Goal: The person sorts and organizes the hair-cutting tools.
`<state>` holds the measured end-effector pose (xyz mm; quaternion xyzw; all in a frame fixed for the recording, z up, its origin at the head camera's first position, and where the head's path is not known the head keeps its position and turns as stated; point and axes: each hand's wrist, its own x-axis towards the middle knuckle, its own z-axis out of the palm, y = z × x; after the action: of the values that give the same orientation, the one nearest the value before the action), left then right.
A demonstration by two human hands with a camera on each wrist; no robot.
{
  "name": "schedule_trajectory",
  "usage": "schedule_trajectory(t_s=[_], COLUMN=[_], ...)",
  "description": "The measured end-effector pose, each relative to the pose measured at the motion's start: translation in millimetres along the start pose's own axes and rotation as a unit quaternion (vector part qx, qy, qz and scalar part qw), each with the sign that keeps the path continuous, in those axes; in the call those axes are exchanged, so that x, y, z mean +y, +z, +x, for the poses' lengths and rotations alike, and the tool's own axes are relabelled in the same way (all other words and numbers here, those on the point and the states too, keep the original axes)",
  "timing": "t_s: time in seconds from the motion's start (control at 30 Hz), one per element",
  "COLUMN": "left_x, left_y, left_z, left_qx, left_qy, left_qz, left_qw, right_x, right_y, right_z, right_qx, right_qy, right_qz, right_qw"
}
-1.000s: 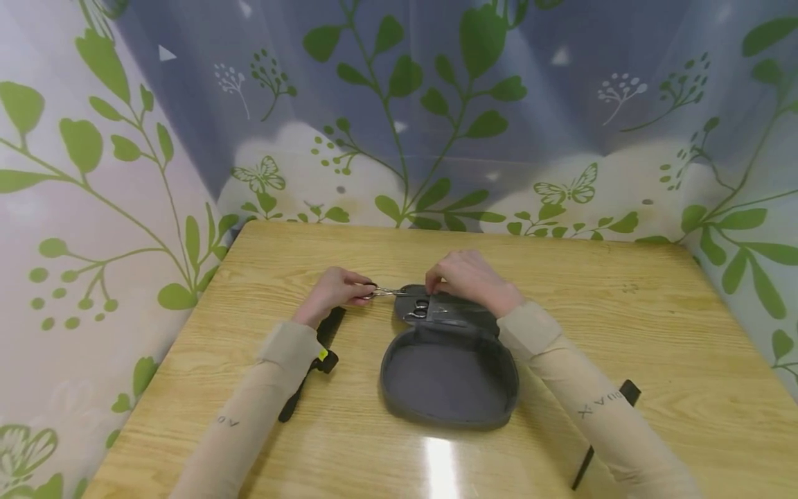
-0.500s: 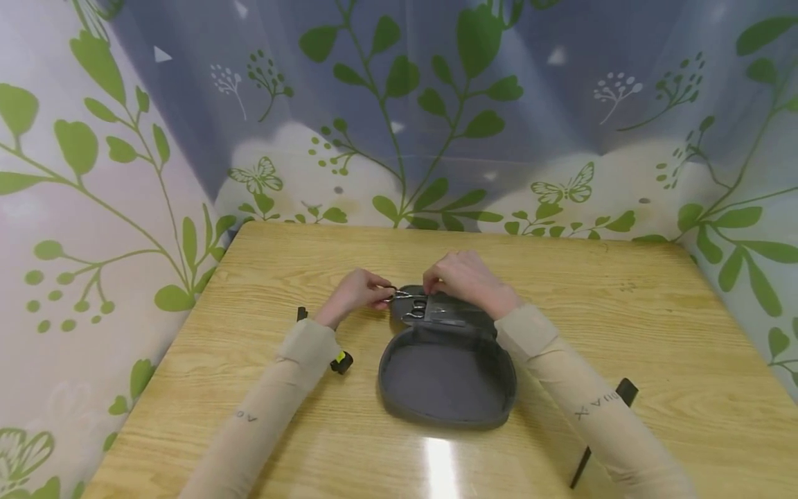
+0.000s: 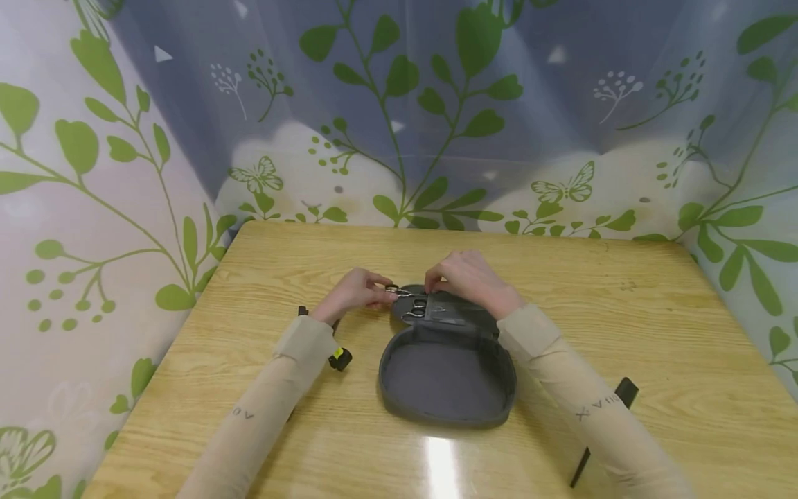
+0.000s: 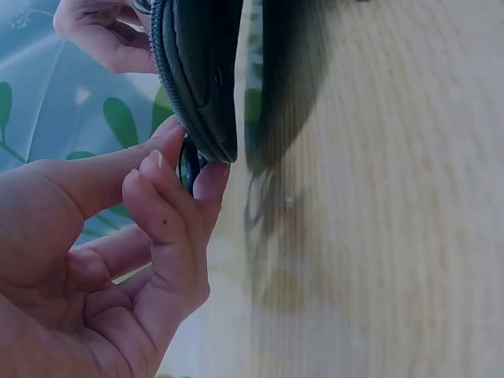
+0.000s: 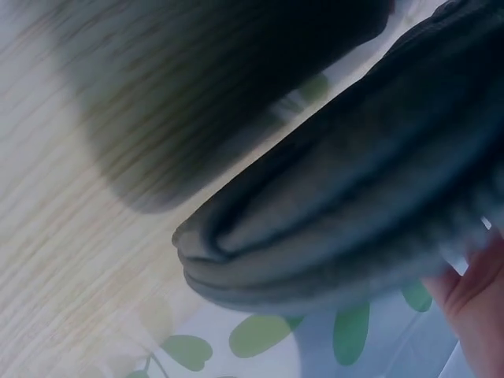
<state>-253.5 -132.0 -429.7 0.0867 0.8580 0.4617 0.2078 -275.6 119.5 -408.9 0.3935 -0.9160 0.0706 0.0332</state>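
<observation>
A dark grey zip case (image 3: 447, 420) lies unfolded, its shallow tray half nearer me and its flap with a clear pocket (image 3: 450, 310) farther off. My left hand (image 3: 357, 291) pinches the handles of silver scissors (image 3: 406, 294) at the flap's left edge; the blades point right, towards the pocket. A second pair of scissors (image 3: 416, 311) sits just below, handles out of the pocket. At the pocket's upper edge, my right hand (image 3: 469, 276) pinches with bent fingers; its fingertips are partly hidden. In the left wrist view, dark handle loops (image 4: 190, 164) show between thumb and fingers beside the zipped rim.
The wooden table (image 3: 623, 305) stretches around the case. Leaf-patterned curtains (image 3: 399, 138) stand behind and at both sides. Dark camera mounts are on both forearms, one at the left wrist (image 3: 340, 359) and one under the right sleeve (image 3: 627, 391).
My left hand has moved right to the flap, bringing the scissors farther towards the pocket. During the last half second its fingers have shifted slightly on the handles. The right hand stays at the pocket.
</observation>
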Motion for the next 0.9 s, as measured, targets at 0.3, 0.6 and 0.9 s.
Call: schedule_trajectory(t_s=[0.3, 0.6, 0.9], left_x=[12.7, 15.9, 10.4], left_y=[2.8, 11.5, 12.2], left_z=[5.5, 13.8, 11.8], left_qx=[0.002, 0.013, 0.007], left_qy=[0.0, 0.028, 0.042], left_qz=[0.036, 0.147, 0.158], left_qw=[0.9993, 0.9887, 0.9865], right_x=[-3.0, -3.9, -1.2], right_y=[-1.0, -1.6, 4.6], right_z=[0.1, 1.4, 1.6], right_qx=[0.014, 0.013, 0.008], right_qy=[-0.003, -0.01, -0.004], right_qz=[-0.003, -0.014, -0.008], right_qw=[0.9999, 0.9998, 0.9999])
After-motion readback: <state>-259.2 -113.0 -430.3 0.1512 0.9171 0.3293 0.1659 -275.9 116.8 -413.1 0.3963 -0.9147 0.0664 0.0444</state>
